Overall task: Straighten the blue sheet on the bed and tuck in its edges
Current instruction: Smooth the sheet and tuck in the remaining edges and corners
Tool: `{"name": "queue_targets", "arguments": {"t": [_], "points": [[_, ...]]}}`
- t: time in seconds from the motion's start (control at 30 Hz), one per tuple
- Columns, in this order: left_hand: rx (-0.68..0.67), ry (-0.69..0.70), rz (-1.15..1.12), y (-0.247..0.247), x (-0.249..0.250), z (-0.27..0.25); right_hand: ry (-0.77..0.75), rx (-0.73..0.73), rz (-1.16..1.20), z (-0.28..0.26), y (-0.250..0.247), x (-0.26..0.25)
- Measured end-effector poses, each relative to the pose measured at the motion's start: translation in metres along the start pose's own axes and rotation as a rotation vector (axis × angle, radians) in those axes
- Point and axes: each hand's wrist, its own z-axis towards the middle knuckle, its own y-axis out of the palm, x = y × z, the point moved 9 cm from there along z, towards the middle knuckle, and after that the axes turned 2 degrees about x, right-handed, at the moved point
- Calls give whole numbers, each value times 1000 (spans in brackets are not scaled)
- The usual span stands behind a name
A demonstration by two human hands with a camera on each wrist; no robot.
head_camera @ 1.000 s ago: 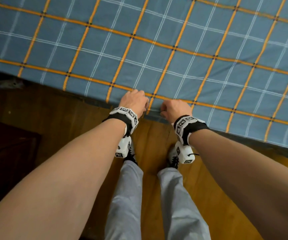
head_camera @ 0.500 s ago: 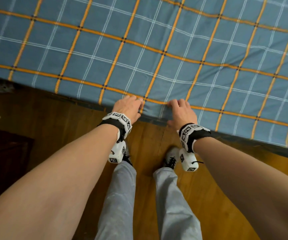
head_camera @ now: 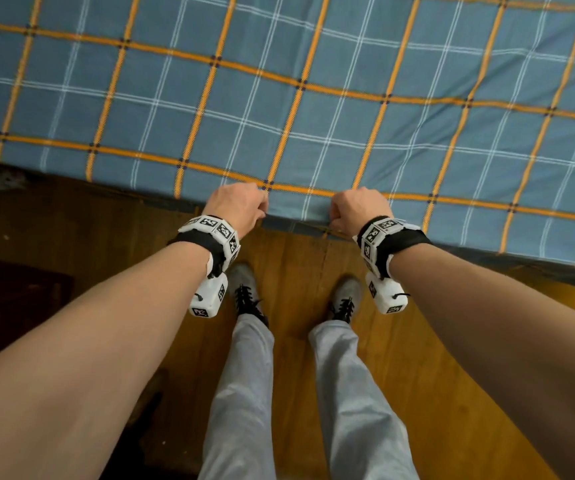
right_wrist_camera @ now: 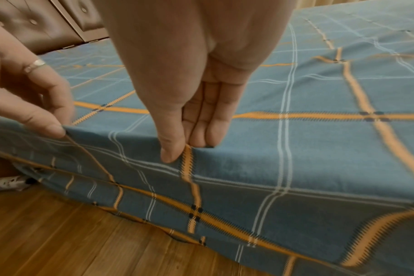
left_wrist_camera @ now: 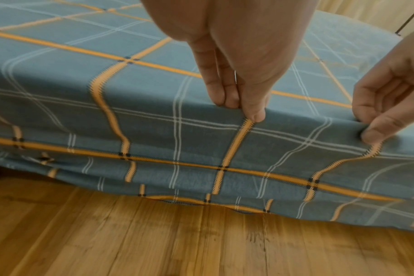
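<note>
Both hands are at the near edge of the bed (head_camera: 556, 268), right where the top turns down into the side; the blue sheet (head_camera: 279, 98) with its orange and white plaid covers the whole top and hangs down the side toward the wooden floor (head_camera: 296, 265). The left hand (head_camera: 236, 206) has its fingers (left_wrist_camera: 225, 93) and thumb pinched on a little ridge of sheet at the edge, just by an orange stripe; you can see it clearly in the left wrist view, thumb on the side face and fingertips on top. The right hand (head_camera: 357, 207) does the same a bit further along; in the right wrist view its fingers (right_wrist_camera: 206, 128) and thumb nip the cloth right on an orange stripe, so that's a grasp too, not a loose rest. The two hands sit near each other but not touching; a span of sheet runs between them.

Lower down, the hanging part of the sheet is wavy and bunched in layers just above the floor; the bottom hem isn't sitting flat. There's a ring (right_wrist_camera: 34, 65) on a finger of the left hand, seen from the right wrist view; a brown tufted headboard (right_wrist_camera: 47, 24) shows at the far end of the bed. The person's grey trousers (head_camera: 244, 393) and shoes (head_camera: 244, 289) stand on the floor just below the hands; white tracker cuffs (head_camera: 215, 233) with black markers wrap both wrists.
</note>
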Motion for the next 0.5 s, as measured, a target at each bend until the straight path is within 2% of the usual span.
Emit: {"name": "queue_targets", "arguments": {"t": [0.27,0.4,0.5], "points": [[-20,-40,49,12,0,10,-37,40,4,-4,-2,-1],[-21,-164,-89,13,-12,16,7,50,88,-7,4,4],[-46,-187,-151,17,-11,19,45,44,118,-5,9,7]]}}
